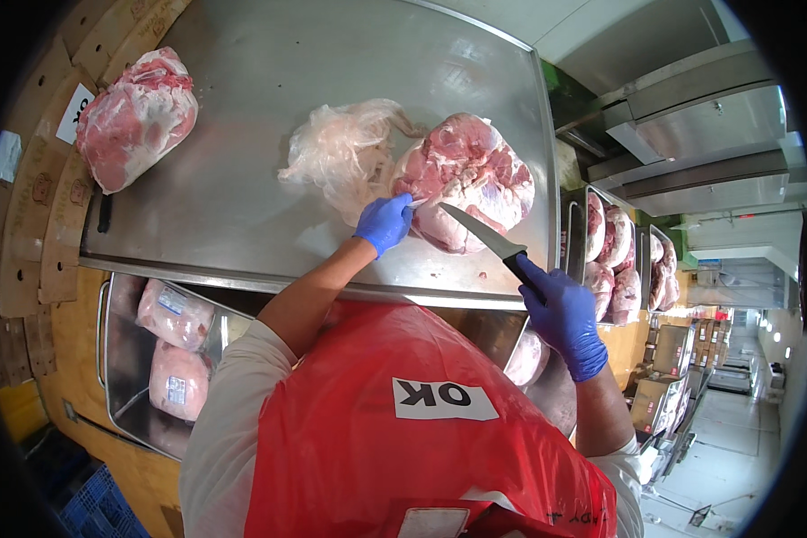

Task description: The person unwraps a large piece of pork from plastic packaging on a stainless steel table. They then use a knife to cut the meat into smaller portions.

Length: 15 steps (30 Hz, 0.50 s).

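Observation:
A large cut of raw meat (475, 170) with white fat lies on the steel table (242, 206) in front of me. My right hand (560, 314), in a blue glove, is closed round the dark handle of a knife (484, 231). The blade points up and left, its tip at the front of the meat. My left hand (386, 222), also gloved, pinches the meat's left front edge; its fingertips are partly hidden. Crumpled clear plastic wrap (345, 152) lies beside the meat on its left.
Another raw cut (139, 117) sits at the table's far left, near cardboard boxes (31, 197). A steel bin (121, 359) below the front edge holds wrapped meat (177, 381). Steel bins of meat (614, 251) stand to the right. Stacked boxes (668, 359) are further off.

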Motion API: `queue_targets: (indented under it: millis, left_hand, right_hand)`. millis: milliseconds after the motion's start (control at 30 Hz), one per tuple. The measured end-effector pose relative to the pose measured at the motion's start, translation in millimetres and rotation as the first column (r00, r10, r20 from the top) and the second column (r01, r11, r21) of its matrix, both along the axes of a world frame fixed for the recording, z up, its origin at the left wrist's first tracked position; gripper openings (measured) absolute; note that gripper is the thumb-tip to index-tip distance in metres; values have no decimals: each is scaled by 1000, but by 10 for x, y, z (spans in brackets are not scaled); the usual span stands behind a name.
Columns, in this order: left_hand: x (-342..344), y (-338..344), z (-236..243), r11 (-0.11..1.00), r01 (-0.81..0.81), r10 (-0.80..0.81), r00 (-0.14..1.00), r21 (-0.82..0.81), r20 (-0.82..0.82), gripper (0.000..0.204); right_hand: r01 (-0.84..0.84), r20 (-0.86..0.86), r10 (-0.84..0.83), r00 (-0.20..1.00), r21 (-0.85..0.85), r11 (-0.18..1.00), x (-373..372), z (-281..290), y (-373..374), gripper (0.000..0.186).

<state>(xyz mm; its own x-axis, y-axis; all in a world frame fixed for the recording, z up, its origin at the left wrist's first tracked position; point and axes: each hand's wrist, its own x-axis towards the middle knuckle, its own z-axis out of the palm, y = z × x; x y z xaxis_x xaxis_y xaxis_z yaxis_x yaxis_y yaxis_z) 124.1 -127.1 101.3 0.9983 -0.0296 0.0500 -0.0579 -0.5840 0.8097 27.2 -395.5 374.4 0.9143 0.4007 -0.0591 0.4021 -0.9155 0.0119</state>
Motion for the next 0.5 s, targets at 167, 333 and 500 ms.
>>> queue_targets:
  millis: [167, 333, 500]
  left_hand:
    - [54, -38, -118, 996, -46, 47, 999, -75, 14, 26]
    - [99, -51, -265, 989, -25, 30, 999, -144, 35, 25]
    - [153, 31, -347, 995, 50, -42, 995, -88, 89, 24]
  right_hand:
    - [-71, -87, 53, 995, -214, 974, 190, 331, 259, 43]
    - [-124, -103, 97, 990, -299, 946, 381, 566, 425, 42]
    - [-145, -159, 100, 982, -299, 943, 558, 748, 633, 37]
